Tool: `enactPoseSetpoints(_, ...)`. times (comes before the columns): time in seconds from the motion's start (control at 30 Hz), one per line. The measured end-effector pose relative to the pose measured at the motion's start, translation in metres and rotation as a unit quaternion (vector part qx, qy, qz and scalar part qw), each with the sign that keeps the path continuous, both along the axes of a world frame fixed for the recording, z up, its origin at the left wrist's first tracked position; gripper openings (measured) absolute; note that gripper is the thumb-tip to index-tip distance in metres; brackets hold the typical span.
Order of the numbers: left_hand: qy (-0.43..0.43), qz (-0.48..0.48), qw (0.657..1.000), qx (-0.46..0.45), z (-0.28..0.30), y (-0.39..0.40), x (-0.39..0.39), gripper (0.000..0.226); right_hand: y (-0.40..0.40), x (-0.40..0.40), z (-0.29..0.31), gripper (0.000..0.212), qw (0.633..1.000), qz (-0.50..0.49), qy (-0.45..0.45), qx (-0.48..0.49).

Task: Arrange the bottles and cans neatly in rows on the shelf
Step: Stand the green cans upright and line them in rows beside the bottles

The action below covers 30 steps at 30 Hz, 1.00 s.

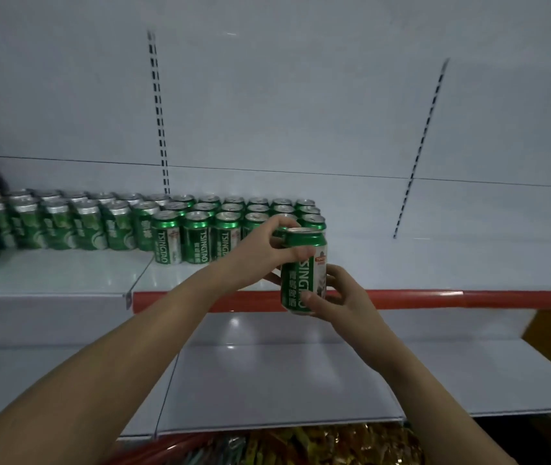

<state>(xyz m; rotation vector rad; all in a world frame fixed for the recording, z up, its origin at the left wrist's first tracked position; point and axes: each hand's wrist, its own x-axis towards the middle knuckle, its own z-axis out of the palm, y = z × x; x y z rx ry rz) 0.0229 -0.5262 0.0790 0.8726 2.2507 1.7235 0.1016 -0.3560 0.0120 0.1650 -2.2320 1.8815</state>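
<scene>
Hands, left [267,253] and right [334,297], both curled round upright green can [302,273]

Green-and-white cans [196,236], white shelf [435,263] with red edge strip [435,298]

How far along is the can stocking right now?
Done: green cans stand in three tidy rows across the left and middle of the shelf. In hand: one more can, held upright by the left hand and right hand at the rows' right end. Left: setting it down; the shelf's right side is bare.
</scene>
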Motion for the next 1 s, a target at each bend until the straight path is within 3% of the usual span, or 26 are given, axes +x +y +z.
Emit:
enactPoseSetpoints(0.23, 0.025, -0.029, 0.998, -0.041, 0.022, 0.050, -0.032, 0.046, 0.045, -0.035, 0.010, 0.042, 0.999, -0.026, 0.017, -0.014)
enactPoseSetpoints(0.53, 0.116, -0.051, 0.982, -0.139, 0.065, 0.111, -0.135, 0.048, 0.101, -0.123, 0.029, 0.048, 0.995, -0.093, 0.026, 0.007)
enactPoseSetpoints(0.77, 0.179, -0.046, 0.970, -0.160, 0.082, 0.165, -0.211, 0.048, 0.151, -0.198, 0.049, 0.051, 0.994, -0.111, 0.021, -0.001)
enactPoseSetpoints(1.0, 0.236, 0.016, 0.925, -0.297, 0.066, 0.195, -0.272, 0.055, 0.181, -0.271, 0.032, 0.057, 0.987, -0.132, -0.022, 0.086)
